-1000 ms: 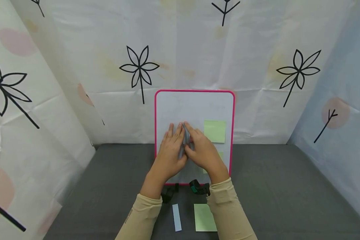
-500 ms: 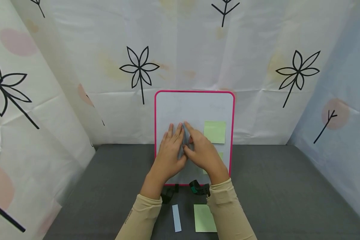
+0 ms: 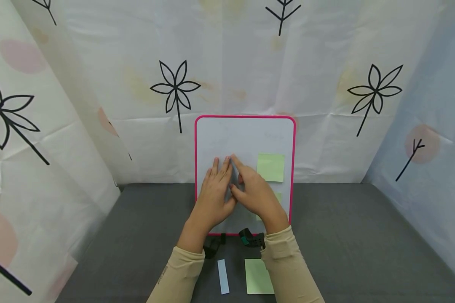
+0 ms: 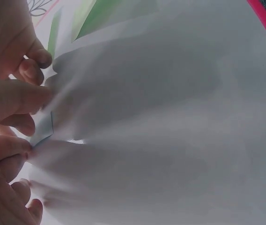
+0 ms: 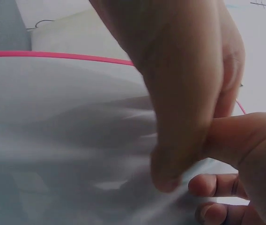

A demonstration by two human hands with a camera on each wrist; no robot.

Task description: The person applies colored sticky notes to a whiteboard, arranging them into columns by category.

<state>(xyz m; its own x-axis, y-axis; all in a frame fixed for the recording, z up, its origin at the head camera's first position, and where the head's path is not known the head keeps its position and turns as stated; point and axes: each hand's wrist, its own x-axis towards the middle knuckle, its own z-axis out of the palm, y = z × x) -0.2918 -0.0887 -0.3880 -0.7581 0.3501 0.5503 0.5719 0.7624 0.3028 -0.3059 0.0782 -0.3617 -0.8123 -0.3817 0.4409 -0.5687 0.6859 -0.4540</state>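
A whiteboard (image 3: 246,134) with a pink rim stands upright at the back of the table. Spread with straight fingers, my left hand (image 3: 213,189) presses flat on its face left of centre. My right hand (image 3: 255,189) touches the board just beside it, index finger extended up to the left hand's fingertips and thumb reaching toward the left thumb. Between the hands, a light blue paper piece (image 4: 44,129) shows in the left wrist view, mostly hidden by fingers. A green sticky note (image 3: 271,167) is on the board right of my right hand; another green note (image 3: 278,197) below is partly covered.
On the grey table (image 3: 148,235) before the board lie a light blue paper strip (image 3: 223,276) and a green square note (image 3: 255,276), the latter partly under my right sleeve (image 3: 288,261). Dark straps (image 3: 252,237) sit at both wrists. Patterned white cloth (image 3: 250,75) encloses the back and sides.
My right thumb has shifted slightly left, toward the left hand. The left hand stays in place on the board, and the view has tilted up a little.
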